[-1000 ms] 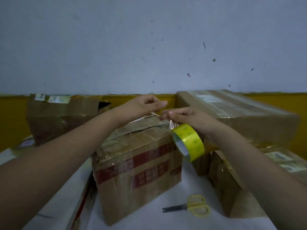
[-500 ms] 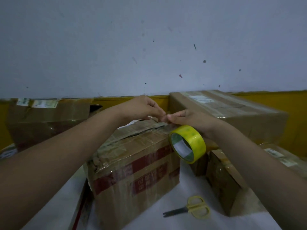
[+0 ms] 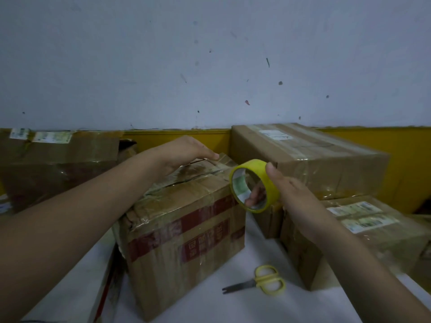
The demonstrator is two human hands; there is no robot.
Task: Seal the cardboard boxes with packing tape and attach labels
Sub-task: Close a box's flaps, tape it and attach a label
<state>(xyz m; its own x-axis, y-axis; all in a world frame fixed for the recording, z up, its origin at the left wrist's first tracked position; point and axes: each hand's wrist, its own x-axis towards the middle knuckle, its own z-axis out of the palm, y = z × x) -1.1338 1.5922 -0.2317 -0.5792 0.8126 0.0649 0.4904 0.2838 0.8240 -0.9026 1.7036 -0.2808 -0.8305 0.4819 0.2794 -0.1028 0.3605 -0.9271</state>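
Pressing flat fingers [image 3: 211,156] on the brown red-banded cardboard box [image 3: 184,231], the left hand [image 3: 186,151] should anchor the tape end while the right hand [image 3: 288,194], fingers clamped around the yellow tape roll [image 3: 254,185], pulls taut toward 5 o'clock.

head: worn on the person's head | faces forward and down; wall [image 3: 210,54] fills the upper half | close over the boxes

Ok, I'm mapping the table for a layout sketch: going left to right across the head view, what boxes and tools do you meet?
Labelled box at far left → red-printed box → tape roll → scissors → long box at back right
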